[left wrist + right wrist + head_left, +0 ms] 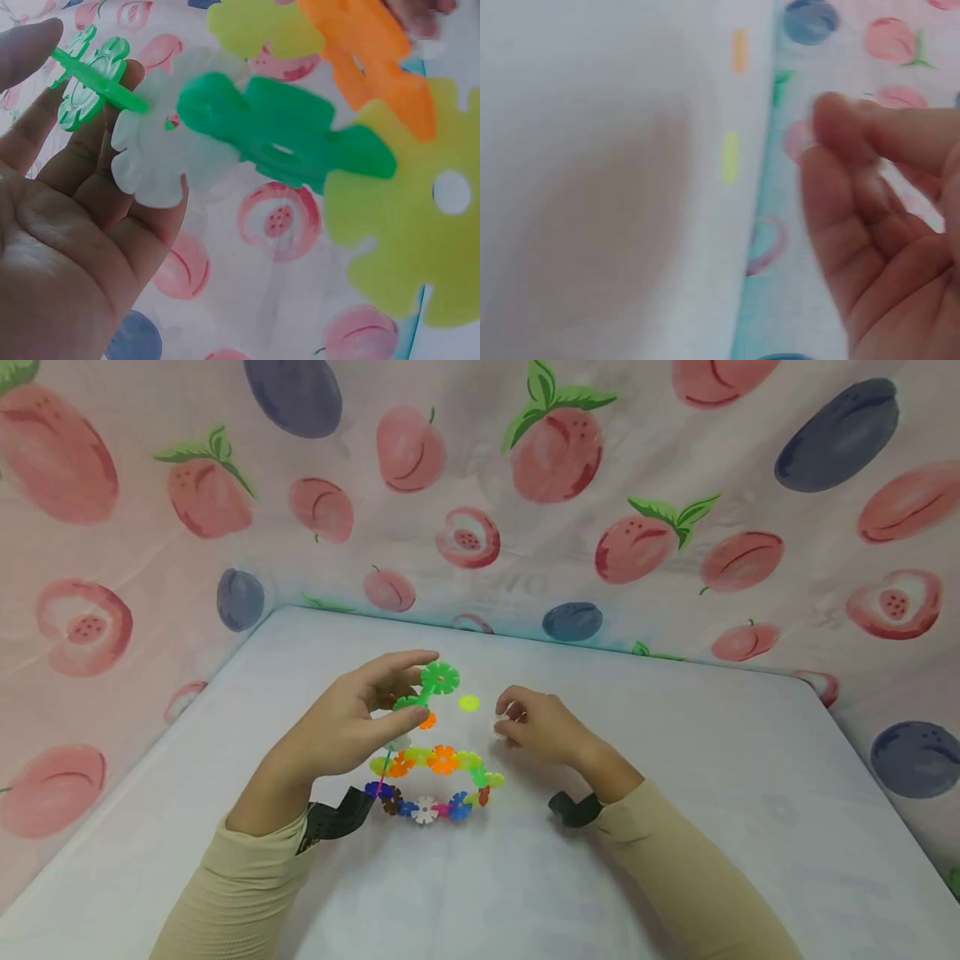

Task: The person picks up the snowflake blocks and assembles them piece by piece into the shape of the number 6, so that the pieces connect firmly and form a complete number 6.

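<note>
Head view. Left hand [352, 727]: gripped the upper end of a chain [431, 777] of interlocked snowflake discs, fingers curled round it near a green disc [439, 677] at the hand's 1 o'clock. The chain ran down from the hand to the table [675, 860], its lower links lying in a loop at the hand's 5 o'clock, between the two wrists. Right hand [536, 727]: fingers curled, pinching a white disc [498, 724] at its 9 o'clock, just above the table. Loose yellow disc [468, 702]: flat on the table between the hands, at 10 o'clock from the right hand. Judged state of work: a good many discs joined; the white one and the yellow one not yet attached.

Left wrist view. Left hand [67, 225]: fingers held a green disc [86, 82] and a white disc [169, 146] slotted together; further links, green, orange and yellow, ran on toward 3 o'clock, close to the lens and blurred.

Right wrist view. Right hand [885, 210]: fingers bent inward, blurred; the held piece could not be made out here. Two loose discs showed edge-on on the table at 10 o'clock, one orange [739, 49], one yellow [730, 157].
</note>
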The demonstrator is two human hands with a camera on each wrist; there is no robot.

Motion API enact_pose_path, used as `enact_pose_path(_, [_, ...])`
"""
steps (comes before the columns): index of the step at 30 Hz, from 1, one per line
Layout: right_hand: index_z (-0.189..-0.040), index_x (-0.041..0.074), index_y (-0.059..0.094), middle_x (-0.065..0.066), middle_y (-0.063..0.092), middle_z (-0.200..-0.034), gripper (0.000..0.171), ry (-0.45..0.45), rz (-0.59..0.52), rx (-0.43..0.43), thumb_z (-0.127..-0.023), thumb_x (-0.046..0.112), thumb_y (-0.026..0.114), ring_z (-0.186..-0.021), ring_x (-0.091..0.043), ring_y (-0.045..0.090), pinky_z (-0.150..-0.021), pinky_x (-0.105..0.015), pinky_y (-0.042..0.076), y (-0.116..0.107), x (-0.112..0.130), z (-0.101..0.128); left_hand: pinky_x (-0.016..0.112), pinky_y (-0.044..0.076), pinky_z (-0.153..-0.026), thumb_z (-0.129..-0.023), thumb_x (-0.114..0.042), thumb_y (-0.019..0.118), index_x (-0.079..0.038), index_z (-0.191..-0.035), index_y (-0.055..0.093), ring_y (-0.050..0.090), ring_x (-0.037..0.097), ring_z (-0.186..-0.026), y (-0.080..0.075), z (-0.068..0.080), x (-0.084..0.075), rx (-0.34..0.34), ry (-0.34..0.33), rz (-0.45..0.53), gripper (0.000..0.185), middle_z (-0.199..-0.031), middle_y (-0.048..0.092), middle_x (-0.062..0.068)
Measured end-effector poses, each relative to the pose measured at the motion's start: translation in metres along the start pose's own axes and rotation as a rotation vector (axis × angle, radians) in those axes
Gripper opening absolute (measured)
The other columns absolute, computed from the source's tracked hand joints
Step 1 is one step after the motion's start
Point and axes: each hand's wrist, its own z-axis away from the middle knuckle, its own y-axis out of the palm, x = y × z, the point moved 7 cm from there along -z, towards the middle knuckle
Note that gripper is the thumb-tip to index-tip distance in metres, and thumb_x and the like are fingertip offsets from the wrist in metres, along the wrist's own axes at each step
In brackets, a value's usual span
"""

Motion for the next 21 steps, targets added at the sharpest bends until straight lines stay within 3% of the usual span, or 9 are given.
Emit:
enact_pose_path(4, [-0.115,0.003,0.065,-0.012,0.07,-0.099,0.022,-0.092,-0.142,-0.12,-0.097,0.014,0.067,-0.084,-0.028,0.07,-0.075,-0.033,0.056,-0.02,0.017,0.009,0.048,0.05,-0.095,-0.096,-0.009,0.065,-0.011,-0.146,0.05,0.06,0.025,-0.113,0.0,0.0,0.0,-0.004,0.001,0.007,0.052,-0.132,0.059,0.013])
enact_pose_path(10, [-0.124,0.0,0.064,-0.008,0.067,-0.101,0.033,-0.222,-0.218,-0.233,-0.092,0.008,0.072,-0.084,-0.025,0.063,-0.074,-0.028,0.055,-0.042,0.042,0.024,0.045,0.052,-0.091,-0.096,-0.008,0.065,-0.009,-0.145,0.051,0.063,0.019,-0.099,0.0,-0.002,-0.002,-0.03,0.023,-0.008,0.051,-0.131,0.058,0.008])
enact_pose_path(21, [-0.12,-0.008,0.063,-0.015,0.068,-0.109,0.033,-0.569,-0.317,-0.305,-0.088,-0.009,0.069,-0.086,-0.024,0.067,-0.083,-0.032,0.056,-0.051,0.097,0.052,0.047,0.05,-0.095,-0.096,-0.009,0.065,-0.01,-0.145,0.051,0.063,0.02,-0.102,0.002,-0.001,-0.003,-0.054,0.027,-0.031,0.052,-0.133,0.059,0.012])
